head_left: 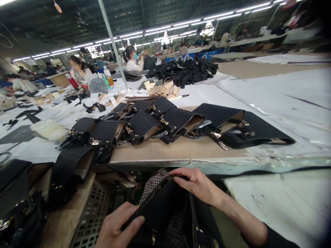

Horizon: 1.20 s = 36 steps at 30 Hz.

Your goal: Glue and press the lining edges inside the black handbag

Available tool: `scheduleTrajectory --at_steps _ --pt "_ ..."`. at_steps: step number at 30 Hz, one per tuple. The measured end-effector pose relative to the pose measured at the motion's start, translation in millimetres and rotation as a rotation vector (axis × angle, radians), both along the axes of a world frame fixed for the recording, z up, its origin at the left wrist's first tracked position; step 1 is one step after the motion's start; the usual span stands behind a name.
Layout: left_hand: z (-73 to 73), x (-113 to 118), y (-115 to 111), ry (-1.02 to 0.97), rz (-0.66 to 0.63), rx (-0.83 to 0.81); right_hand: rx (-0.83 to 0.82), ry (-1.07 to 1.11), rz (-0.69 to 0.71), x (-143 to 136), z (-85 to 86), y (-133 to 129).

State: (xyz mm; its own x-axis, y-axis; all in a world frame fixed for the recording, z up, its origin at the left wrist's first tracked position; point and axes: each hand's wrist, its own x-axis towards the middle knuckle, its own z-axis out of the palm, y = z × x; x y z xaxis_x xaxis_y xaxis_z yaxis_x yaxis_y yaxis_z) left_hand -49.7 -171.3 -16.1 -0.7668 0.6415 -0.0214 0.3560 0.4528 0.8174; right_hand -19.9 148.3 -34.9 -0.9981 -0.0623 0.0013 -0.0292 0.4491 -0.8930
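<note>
My left hand (117, 227) grips the near edge of a black bag (162, 210) held low over my lap, below the table edge. My right hand (195, 184) holds the bag's far top edge, fingers curled over it. A black strap with metal fittings (196, 224) hangs from the bag on its right side. Checked fabric (155, 181) shows beneath the bag. Just beyond my hands, a row of several black bag shells with gold buckles (165, 124) lies overlapping along the worktable.
The worktable (181, 151) has a worn front edge; white sheeting (284, 100) covers its right side. More black bags (69, 168) hang off the left. A heap of black pieces (186, 70) and tan card parts (162, 89) lie farther back. Other workers (133, 60) sit at the far end.
</note>
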Motion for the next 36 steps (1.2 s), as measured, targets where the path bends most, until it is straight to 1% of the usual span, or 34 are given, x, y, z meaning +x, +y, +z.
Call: scheduleTrajectory --at_steps 2,5,9,12,15,18,20,23,26,28,31,33,36 --pt "0.5 0.1 1.3 -0.093 0.031 0.028 -0.027 -0.031 0.008 0.6 3.4 -0.4" --pt "3.6 -0.5 0.7 -0.203 0.072 0.020 -0.096 -0.096 0.029 2.9 10.5 -1.6" --pt "6.8 -3.5 -2.1 -0.252 0.070 -0.035 -0.201 -0.183 0.047 9.7 14.2 -3.0" --pt "3.4 -8.4 -4.6 -0.159 0.057 -0.132 -0.246 -0.232 0.017 13.3 8.0 -5.0" --pt "-4.6 -14.7 -10.0 0.047 0.039 -0.234 -0.237 -0.241 -0.002 12.6 1.8 -9.1" --pt "-8.4 -19.7 -11.1 0.250 0.016 -0.304 -0.180 -0.204 0.016 10.3 3.8 -13.7" --pt "-4.4 -21.9 -3.1 0.303 0.001 -0.330 -0.125 -0.166 0.015 10.0 8.8 -15.7" --pt "8.2 -24.7 20.6 0.224 -0.109 -0.320 -0.088 -0.122 -0.002 12.9 15.0 -15.3" --pt "16.6 -28.8 44.4 0.172 -0.213 -0.301 -0.113 -0.118 -0.029 18.2 15.8 -8.9" --pt "17.4 -32.0 54.4 0.171 -0.246 -0.285 -0.185 -0.162 -0.050 21.5 14.5 -0.9" --pt "15.9 -36.0 61.3 0.152 -0.276 -0.268 -0.416 -0.296 -0.029 24.2 13.9 14.0" --pt "15.0 -37.5 63.4 0.145 -0.293 -0.271 -0.526 -0.353 0.010 24.3 14.6 23.2" --pt "13.0 -39.0 66.3 0.154 -0.311 -0.284 -0.533 -0.353 0.062 23.1 14.8 33.1"
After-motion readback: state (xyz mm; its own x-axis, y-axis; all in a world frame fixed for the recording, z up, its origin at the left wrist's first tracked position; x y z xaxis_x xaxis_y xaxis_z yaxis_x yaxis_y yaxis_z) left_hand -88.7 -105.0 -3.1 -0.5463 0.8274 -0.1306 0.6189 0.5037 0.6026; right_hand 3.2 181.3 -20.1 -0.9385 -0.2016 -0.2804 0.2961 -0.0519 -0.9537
